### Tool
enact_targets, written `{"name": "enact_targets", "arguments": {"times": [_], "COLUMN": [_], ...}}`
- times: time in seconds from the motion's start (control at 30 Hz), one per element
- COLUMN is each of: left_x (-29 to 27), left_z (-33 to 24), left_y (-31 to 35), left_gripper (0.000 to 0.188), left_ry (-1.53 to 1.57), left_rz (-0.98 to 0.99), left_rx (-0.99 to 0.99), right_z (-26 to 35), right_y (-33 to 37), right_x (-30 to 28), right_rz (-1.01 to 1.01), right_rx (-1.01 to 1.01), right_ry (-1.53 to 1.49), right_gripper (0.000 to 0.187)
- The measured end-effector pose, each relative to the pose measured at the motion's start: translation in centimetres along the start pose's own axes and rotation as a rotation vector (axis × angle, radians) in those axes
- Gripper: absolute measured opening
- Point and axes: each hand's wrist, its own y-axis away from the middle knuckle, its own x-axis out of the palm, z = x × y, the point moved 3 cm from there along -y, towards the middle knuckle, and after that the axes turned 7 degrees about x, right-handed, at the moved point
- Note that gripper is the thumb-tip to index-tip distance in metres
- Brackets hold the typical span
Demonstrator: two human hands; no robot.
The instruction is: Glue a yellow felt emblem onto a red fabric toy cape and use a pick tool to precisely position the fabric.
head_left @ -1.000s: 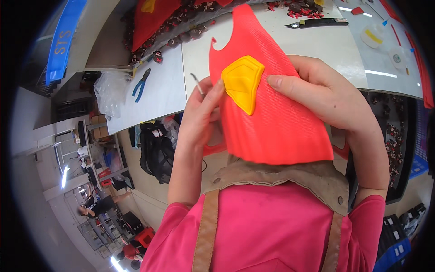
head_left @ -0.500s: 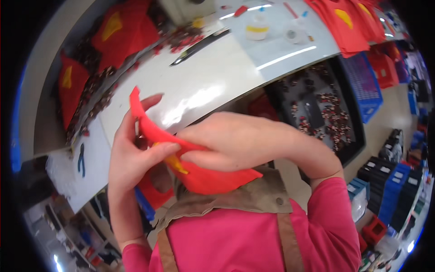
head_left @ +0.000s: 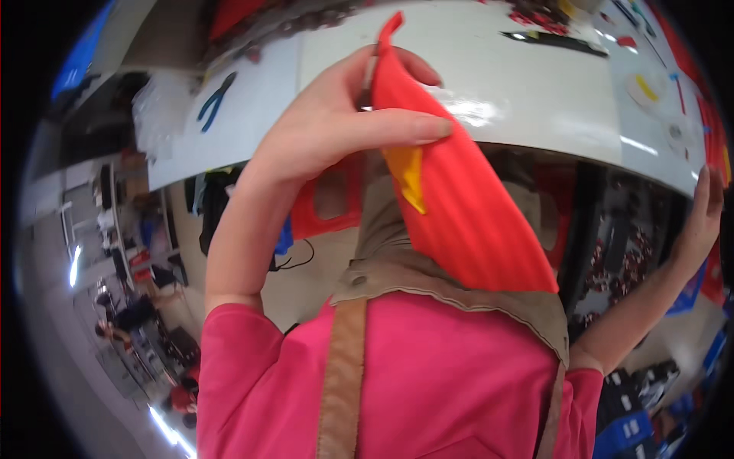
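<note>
My left hand (head_left: 329, 122) is closed on a red bag-like cloth piece (head_left: 466, 199) with a yellow patch, thumb on the near face and fingers behind. The piece hangs at a slant over my apron (head_left: 390, 268), its narrow tip pointing up. Off to the far right, my right hand (head_left: 699, 210) is stretched out with fingers extended, beside several red pieces (head_left: 711, 130) hanging at the table edge. I see nothing held in it, though the picture's rim hides part of that area.
Blue-handled pliers (head_left: 216, 102) and crumpled clear plastic (head_left: 160, 115) lie on the table's left. A dark-handled knife (head_left: 554, 40) lies at the back, near a small white pot (head_left: 642, 90). A dark tray of small pieces (head_left: 615, 260) sits below the table's right side.
My right hand has let go of the red piece and moved far right. My left hand still holds it. The view has swung, so the table appears shifted.
</note>
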Motion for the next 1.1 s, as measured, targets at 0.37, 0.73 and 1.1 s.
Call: {"name": "enact_targets", "arguments": {"times": [0.37,0.73,1.1], "left_x": [-1.4,-3.2,-2.2], "left_z": [1.3,2.6,0.9], "left_y": [1.6,2.5,1.0], "left_gripper": [0.053,0.051,0.050], "left_ry": [0.020,0.148,0.318], "left_rz": [-0.087,-0.138,-0.001], "left_rx": [-0.084,-0.131,-0.137], "right_z": [-9.1,-7.3,-11.4], "right_y": [-3.3,-5.0,10.4], "right_x": [4.6,4.2,11.1], "right_rz": [-0.070,0.134,0.388], "right_rx": [-0.867,-0.911,-0.976], "right_ry": [0.982,0.974,0.576], "right_gripper": [0.063,0.041,0.053]}}
